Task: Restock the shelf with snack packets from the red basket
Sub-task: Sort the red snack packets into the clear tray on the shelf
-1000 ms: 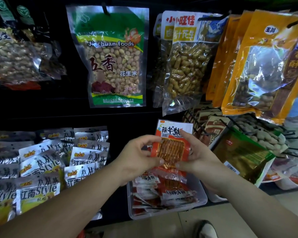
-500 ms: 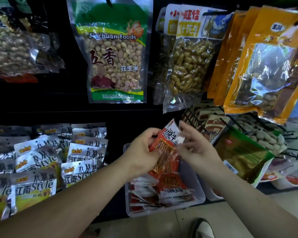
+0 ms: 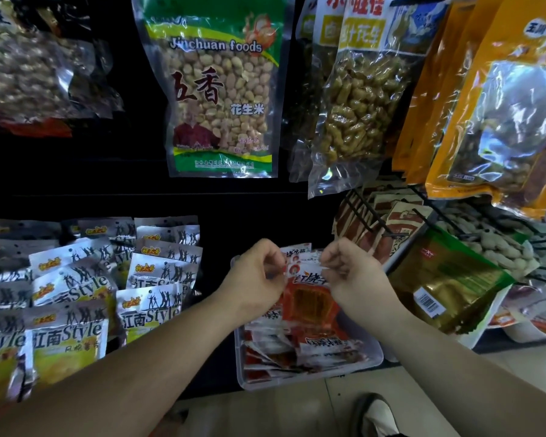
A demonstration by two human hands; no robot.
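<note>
The left hand (image 3: pixel 254 279) and the right hand (image 3: pixel 350 275) each have their fingers curled, pinching one upper corner of a single red snack packet (image 3: pixel 311 299) and holding it upright between them. The packet is directly over a clear plastic tray (image 3: pixel 374 357) at the shelf front, which contains more red packets lying flat; whether its lower edge touches that pile cannot be told. Silver-and-yellow packets (image 3: pixel 73 339) stand in rows left of the tray, green-and-gold packets (image 3: pixel 448 279) lean at its right, and a bag of peanuts (image 3: pixel 221 89) hangs above.
</note>
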